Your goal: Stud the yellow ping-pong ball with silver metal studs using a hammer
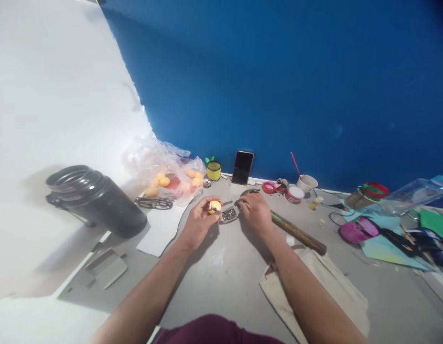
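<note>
My left hand [201, 222] is closed around a small yellow ball [214, 207] with dark marks on its lower side. Between my hands sits a small grey container [229, 214] with many tiny dark metallic pieces in it. My right hand [256, 210] is just right of the container, its fingers curled and the thumb and fingertips close together; what they pinch, if anything, is too small to make out. Behind and partly under my right hand lies a hammer with a wooden handle [298, 232], its dark head showing past the knuckles.
At left stand a large dark flask [97, 200], eyeglasses [155, 203] on white paper [160, 227], and a plastic bag [171, 167] with yellow balls. A phone [243, 167] leans on the blue wall. A cup [307, 184] and beige cloth [314, 286] are to the right.
</note>
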